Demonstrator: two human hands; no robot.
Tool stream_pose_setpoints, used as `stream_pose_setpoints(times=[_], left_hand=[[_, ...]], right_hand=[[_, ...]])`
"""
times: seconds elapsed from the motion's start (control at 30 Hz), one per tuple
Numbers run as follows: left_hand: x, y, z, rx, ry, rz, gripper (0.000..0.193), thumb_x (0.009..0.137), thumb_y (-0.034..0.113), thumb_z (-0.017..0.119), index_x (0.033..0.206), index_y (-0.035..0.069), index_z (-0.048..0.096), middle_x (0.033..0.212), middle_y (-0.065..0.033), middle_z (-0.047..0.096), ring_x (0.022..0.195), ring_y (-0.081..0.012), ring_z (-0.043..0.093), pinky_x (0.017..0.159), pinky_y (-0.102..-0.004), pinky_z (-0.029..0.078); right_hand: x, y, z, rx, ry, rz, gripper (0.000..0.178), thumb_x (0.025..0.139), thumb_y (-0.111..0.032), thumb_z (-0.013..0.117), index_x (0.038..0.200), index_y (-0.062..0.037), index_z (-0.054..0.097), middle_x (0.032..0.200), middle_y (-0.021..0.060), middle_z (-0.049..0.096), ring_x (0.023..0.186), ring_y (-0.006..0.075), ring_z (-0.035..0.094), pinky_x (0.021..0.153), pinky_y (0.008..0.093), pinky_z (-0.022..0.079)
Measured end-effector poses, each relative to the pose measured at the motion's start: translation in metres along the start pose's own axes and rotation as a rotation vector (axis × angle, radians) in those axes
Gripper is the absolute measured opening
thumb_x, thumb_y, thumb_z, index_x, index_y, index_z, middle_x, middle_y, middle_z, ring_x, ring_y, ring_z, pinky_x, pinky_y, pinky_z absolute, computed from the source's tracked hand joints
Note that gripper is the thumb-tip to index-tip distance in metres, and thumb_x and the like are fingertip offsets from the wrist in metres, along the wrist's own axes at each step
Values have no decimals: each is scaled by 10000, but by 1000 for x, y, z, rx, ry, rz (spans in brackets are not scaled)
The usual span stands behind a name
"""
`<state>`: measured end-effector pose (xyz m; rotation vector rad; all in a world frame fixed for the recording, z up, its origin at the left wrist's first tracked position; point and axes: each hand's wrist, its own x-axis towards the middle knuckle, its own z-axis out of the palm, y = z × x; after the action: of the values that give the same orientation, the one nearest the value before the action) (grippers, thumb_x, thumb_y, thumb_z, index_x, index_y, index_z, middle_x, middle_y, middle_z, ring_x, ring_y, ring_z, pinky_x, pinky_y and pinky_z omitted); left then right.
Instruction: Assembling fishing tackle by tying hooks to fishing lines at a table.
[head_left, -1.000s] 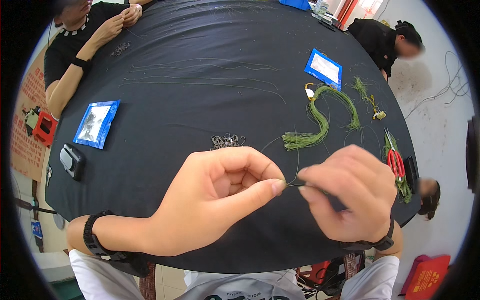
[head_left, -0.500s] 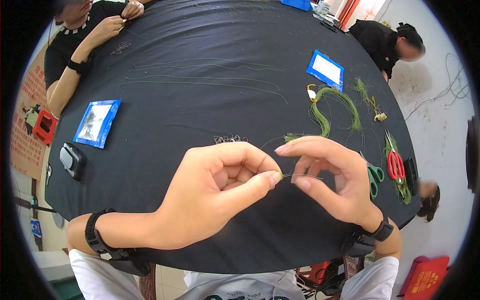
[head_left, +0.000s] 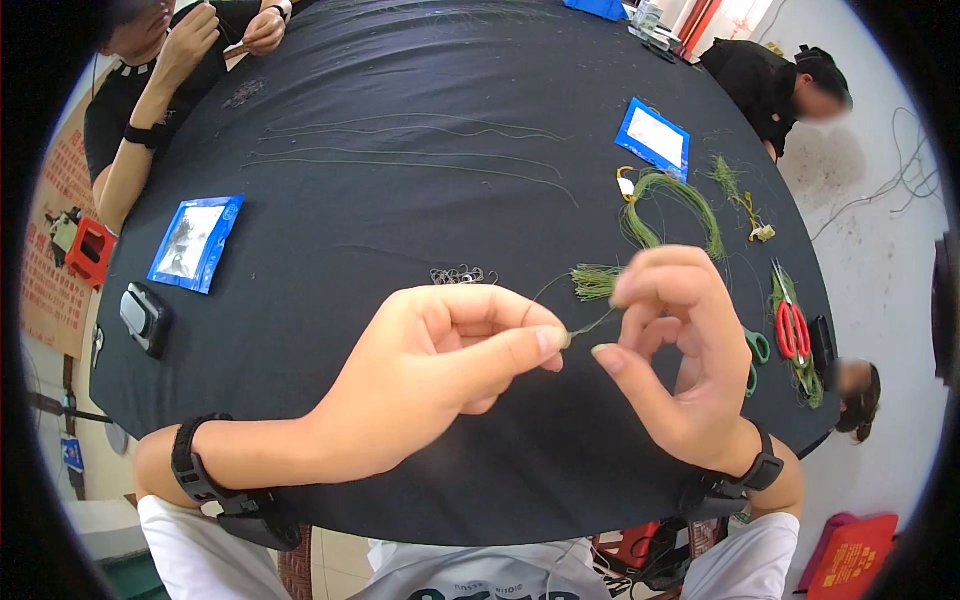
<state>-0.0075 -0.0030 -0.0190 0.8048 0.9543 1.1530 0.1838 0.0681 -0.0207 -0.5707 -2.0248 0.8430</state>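
My left hand [head_left: 430,375] is closed in a pinch, its thumb and forefinger gripping a thin green line [head_left: 594,325]. Whatever else lies between those fingertips is too small to make out. A short end of the line slants up toward my right hand [head_left: 690,385]. That hand is open, thumb and curled fingers apart, with the line's end close to its forefinger. Just beyond my left hand lies a small heap of dark metal hooks [head_left: 460,275]. A tied bundle of green line [head_left: 700,205] rests beyond my right hand, its cut ends [head_left: 595,282] fanned out near the fingers.
Red-handled scissors [head_left: 791,330] and partly hidden green-handled scissors [head_left: 758,348] lie at right. Blue packets [head_left: 655,138] [head_left: 197,243] flank several laid-out lines [head_left: 420,155] on the black-covered table. A dark case [head_left: 145,320] sits at left. Other people work at the far left and right.
My right hand has lifted slightly and moved right, its thumb and forefinger shifting around the line's end. The line now slants upward. My left hand keeps its pinch.
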Motion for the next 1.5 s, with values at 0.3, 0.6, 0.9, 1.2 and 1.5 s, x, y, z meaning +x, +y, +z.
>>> stream_pose_setpoints(times=[0.3,0.6,0.9,1.2,1.5], left_hand=[[0,6,8,-195,-36,-21,182,919,153,554,917,-25,591,741,-32,565,528,-61,468,448,-205,384],[-1,8,4,-174,-41,-33,174,916,155,566,916,-18,591,690,-7,532,519,-39,436,440,-188,347],[-1,4,6,-92,-17,-2,147,908,127,582,915,-19,596,709,5,544,511,-15,388,441,-180,259],[1,1,5,138,81,201,116,889,77,603,945,-24,614,799,-21,609,564,5,406,478,-161,286],[-2,-3,8,130,22,132,150,879,94,629,964,-30,625,803,-19,617,571,1,415,479,-163,290]], right_hand=[[-10,1,20,478,-296,371,276,829,-9,650,1097,21,593,938,96,659,697,100,631,575,206,498],[-9,7,20,252,-407,281,103,811,-29,666,913,-17,674,777,82,651,634,111,607,566,241,473],[-9,13,22,164,-406,179,84,794,-46,676,874,-21,666,738,94,635,582,160,591,536,272,462],[-8,-1,4,-151,-160,-31,153,726,-66,760,837,-25,662,730,84,632,521,85,565,411,212,401],[3,10,3,-390,13,-521,294,610,7,722,895,21,649,788,110,616,606,200,619,499,259,499]])
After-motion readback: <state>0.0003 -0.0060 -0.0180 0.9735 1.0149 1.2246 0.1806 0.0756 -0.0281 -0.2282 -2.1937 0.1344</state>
